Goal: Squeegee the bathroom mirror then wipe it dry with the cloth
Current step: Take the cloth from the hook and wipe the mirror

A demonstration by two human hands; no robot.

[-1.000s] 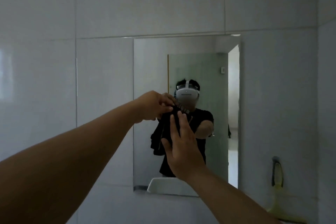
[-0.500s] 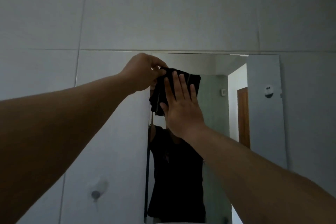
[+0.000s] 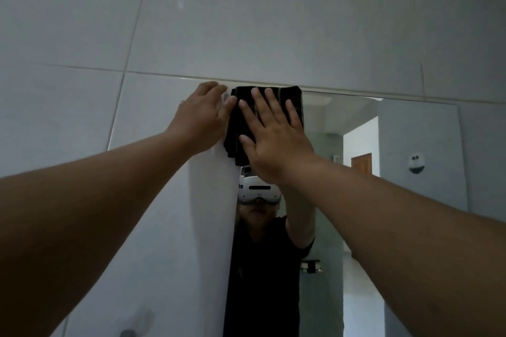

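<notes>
Right hand spread, pressing cloth at mirror top edge; left hand fingers unclear.

Right of and below the cloth, the mirror lies unobstructed.

Pressing the cloth flat against the mirror at its upper left corner, just under the top edge, with the right grip spread over the cloth's middle and lower part. Resting the left grip just left of it, fingertips touching the cloth's left edge. Facing the tiled wall lying above and left of the mirror.
</notes>
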